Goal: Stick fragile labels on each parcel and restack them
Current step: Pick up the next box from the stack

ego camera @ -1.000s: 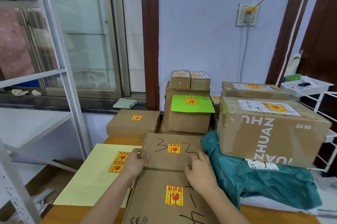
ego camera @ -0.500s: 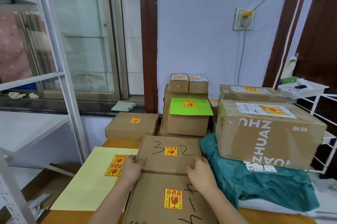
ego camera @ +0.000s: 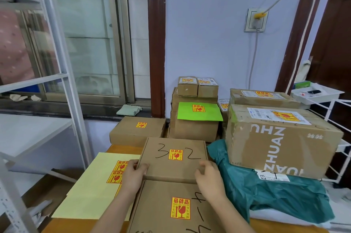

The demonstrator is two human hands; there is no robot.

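A flat cardboard box marked "32" (ego camera: 173, 149) with a fragile label on its top lies in the middle of the table. My left hand (ego camera: 133, 175) grips its near left corner and my right hand (ego camera: 209, 177) grips its near right corner. A second flat labelled box (ego camera: 167, 208) lies just in front of it, under my forearms. A yellow sticker sheet (ego camera: 95, 185) with a few fragile labels (ego camera: 116, 172) lies to the left.
Labelled boxes are stacked at the back: a flat box (ego camera: 136, 130), a stack with a green sheet (ego camera: 198, 112), a big "ZHUAN" carton (ego camera: 281, 141) on a green bag (ego camera: 266, 191). A metal shelf frame (ego camera: 62, 73) stands left, a white rack (ego camera: 319, 93) right.
Both hands slid slightly toward me along the "32" box to its near corners. The camera tilted up a little.
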